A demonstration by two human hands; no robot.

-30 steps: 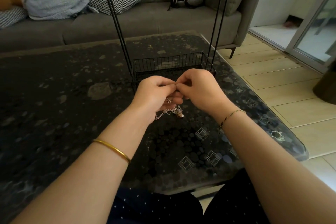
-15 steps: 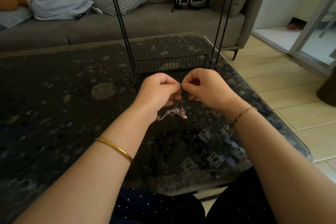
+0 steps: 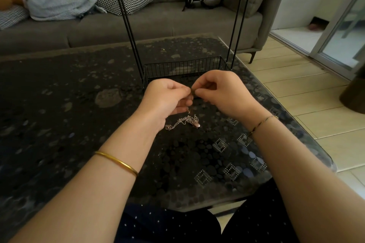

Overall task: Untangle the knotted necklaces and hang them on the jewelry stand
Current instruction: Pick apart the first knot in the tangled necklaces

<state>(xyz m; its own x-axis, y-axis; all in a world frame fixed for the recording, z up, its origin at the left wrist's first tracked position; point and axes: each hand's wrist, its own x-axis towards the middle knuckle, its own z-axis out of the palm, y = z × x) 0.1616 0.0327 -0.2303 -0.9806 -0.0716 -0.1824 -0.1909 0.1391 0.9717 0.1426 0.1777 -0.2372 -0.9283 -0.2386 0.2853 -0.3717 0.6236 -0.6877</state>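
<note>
Two hands, seen from the head view, meet just in front of the jewelry stand (image 3: 183, 67). The left hand (image 3: 167, 96) and right hand (image 3: 221, 90) each pinch, thumb to forefinger, what looks like one fine strand of the necklaces (image 3: 185, 121). Their knotted clump lies on the bench (image 3: 59, 104), nearer the person than the stand. It runs roughly left to right, pendant at the right end. Such chains look light, limp and easily kinked, so grip a loose strand beside the knot.
</note>
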